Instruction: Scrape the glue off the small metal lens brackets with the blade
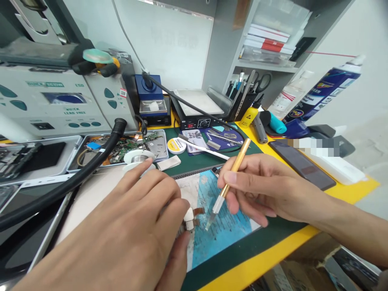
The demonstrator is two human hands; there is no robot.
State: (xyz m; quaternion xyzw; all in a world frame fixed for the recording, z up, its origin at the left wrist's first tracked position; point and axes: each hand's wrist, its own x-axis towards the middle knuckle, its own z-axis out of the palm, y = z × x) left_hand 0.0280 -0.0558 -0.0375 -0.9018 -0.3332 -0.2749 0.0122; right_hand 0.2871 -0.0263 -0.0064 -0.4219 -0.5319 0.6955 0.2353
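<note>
The right hand (266, 188) pinches a slim gold-coloured craft knife with a silver collar and small blade (227, 188) between thumb and forefinger, the other fingers curled beneath; the blade tip points down and left, close to a small white-and-metal component with a copper-brown flex ribbon (191, 217). The left hand (127, 234) lies palm down, fingers pressed together and bent, its fingertips holding that component against a worn blue work mat (224, 226). Whether the blade touches the part cannot be told.

The blue mat lies on a dark green bench mat (273, 232), near the front edge of the yellow-topped workbench (354, 190). Just behind the left hand stand a white spool of solder wire (138, 157) and a round yellow tin (176, 145). A thick black hose (75, 178) crosses the bench's left side over a grey tray of circuit boards (121, 147). Toward the back edge sit a grey rework station (54, 105), a blue soldering stand (150, 99) and a black hotplate (198, 109). At the right edge lie a dark phone, face up (303, 163), and a blue spray can on its side (324, 89).
</note>
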